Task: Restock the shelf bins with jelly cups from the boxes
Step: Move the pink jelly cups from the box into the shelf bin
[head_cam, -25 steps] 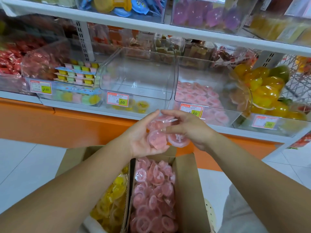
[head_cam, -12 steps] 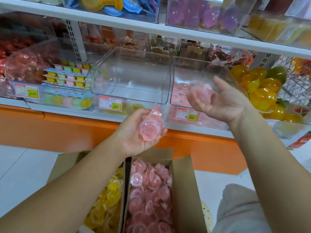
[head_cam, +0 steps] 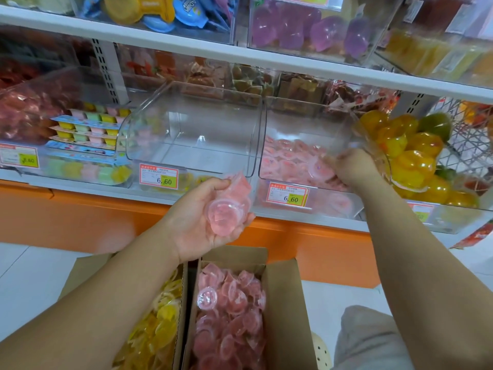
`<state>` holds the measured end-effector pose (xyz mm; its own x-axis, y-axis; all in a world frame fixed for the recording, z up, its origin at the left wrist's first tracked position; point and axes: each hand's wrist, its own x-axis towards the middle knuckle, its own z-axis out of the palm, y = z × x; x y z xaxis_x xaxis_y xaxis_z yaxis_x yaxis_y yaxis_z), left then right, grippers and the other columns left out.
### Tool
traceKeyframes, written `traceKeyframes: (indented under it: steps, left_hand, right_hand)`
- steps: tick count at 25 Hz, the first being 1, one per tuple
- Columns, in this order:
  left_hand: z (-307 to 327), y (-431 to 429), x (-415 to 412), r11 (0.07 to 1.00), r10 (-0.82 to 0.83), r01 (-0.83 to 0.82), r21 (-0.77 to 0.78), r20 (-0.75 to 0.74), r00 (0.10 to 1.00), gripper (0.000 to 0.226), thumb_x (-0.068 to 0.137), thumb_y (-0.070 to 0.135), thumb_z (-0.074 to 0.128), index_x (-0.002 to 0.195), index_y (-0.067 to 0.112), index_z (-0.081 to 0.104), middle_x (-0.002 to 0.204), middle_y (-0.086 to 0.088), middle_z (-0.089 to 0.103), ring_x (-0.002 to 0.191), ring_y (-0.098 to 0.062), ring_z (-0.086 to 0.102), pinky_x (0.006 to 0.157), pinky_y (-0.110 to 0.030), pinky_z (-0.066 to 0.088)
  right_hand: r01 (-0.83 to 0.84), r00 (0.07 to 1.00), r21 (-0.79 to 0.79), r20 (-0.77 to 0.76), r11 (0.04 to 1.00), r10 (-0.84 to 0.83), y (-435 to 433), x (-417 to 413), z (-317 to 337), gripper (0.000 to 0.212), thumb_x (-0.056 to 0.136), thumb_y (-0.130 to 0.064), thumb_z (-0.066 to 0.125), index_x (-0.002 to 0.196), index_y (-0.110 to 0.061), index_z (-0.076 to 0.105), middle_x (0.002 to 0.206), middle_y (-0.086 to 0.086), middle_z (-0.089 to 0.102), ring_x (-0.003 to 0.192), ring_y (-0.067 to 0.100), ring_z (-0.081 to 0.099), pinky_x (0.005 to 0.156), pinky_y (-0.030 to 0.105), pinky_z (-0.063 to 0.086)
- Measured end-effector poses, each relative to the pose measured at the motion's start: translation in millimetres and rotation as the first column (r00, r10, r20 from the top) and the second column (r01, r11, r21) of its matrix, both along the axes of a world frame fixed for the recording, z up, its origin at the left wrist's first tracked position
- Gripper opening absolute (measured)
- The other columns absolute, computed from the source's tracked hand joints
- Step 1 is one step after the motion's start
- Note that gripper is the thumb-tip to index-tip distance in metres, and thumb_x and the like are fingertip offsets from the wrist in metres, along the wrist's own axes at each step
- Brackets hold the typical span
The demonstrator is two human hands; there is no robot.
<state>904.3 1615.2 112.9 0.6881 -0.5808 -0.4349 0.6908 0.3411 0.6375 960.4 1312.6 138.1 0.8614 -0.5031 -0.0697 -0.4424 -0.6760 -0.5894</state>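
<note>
My left hand (head_cam: 194, 225) is palm up below the shelf edge and grips a few pink jelly cups (head_cam: 229, 206). My right hand (head_cam: 354, 166) reaches into the clear bin (head_cam: 306, 121) that holds pink jelly cups (head_cam: 290, 161). Its fingers curl down among those cups, and I cannot see whether they hold one. Under my arms an open cardboard box (head_cam: 288, 303) is full of pink jelly cups (head_cam: 232, 311). To its left a second box holds yellow jelly cups (head_cam: 157, 324).
An empty clear bin (head_cam: 197, 134) stands left of the pink bin, with a few yellow cups under it. Right of the pink bin is a bin of large yellow and orange jellies (head_cam: 416, 161). An upper shelf (head_cam: 240, 52) overhangs the bins. The shelf base is orange (head_cam: 306, 247).
My right hand carried a pink cup from near my left hand up and right, then down into the pink bin. My left hand stayed put, gripping its cups.
</note>
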Motion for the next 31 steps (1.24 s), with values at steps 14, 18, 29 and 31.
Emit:
traceKeyframes:
  steps: [14,18,29,31]
  left_hand:
    - [-3,-7,-3,0.998,-0.029,0.025,0.064,0.06,0.998,0.05,0.076,0.036,0.066,0.121,0.014,0.062,0.103,-0.016,0.068,0.093,-0.028,0.069,0.047,-0.029,0.056]
    - [-1,-9,-5,0.996,-0.029,0.024,0.088,0.059,0.998,0.053,0.075,0.035,0.069,0.123,0.012,0.061,0.104,-0.017,0.069,0.094,-0.028,0.068,0.048,-0.03,0.057]
    - [16,-33,-17,0.968,0.079,-0.135,0.213,0.252,0.964,0.075,0.062,0.039,0.08,0.132,0.034,0.054,0.131,-0.007,0.064,0.093,-0.025,0.072,0.052,-0.029,0.055]
    - [15,-35,-17,0.968,0.098,-0.153,0.198,0.264,0.96,0.072,0.064,0.042,0.08,0.131,0.037,0.055,0.132,-0.006,0.062,0.091,-0.023,0.072,0.054,-0.03,0.055]
  right_hand:
    - [-0.158,0.946,-0.173,-0.309,0.972,0.098,2,-19,7,0.068,0.078,-0.038,0.077,0.129,0.0,0.051,0.122,0.018,0.061,0.11,0.033,0.058,0.095,0.038,0.048]
    - [-0.174,0.93,-0.189,-0.354,0.967,0.098,0,-22,9,0.069,0.079,-0.039,0.076,0.132,-0.005,0.049,0.124,0.015,0.06,0.11,0.032,0.058,0.091,0.035,0.047]
    - [-0.5,0.77,0.483,-0.132,0.719,0.624,89,-55,61,0.037,0.084,-0.045,0.064,0.087,-0.008,0.069,0.084,0.013,0.07,0.066,0.02,0.067,0.053,0.023,0.048]
    - [-0.511,0.78,0.504,-0.068,0.696,0.622,90,-55,63,0.026,0.085,-0.025,0.069,0.095,-0.001,0.068,0.082,0.015,0.069,0.06,0.017,0.066,0.049,0.02,0.049]
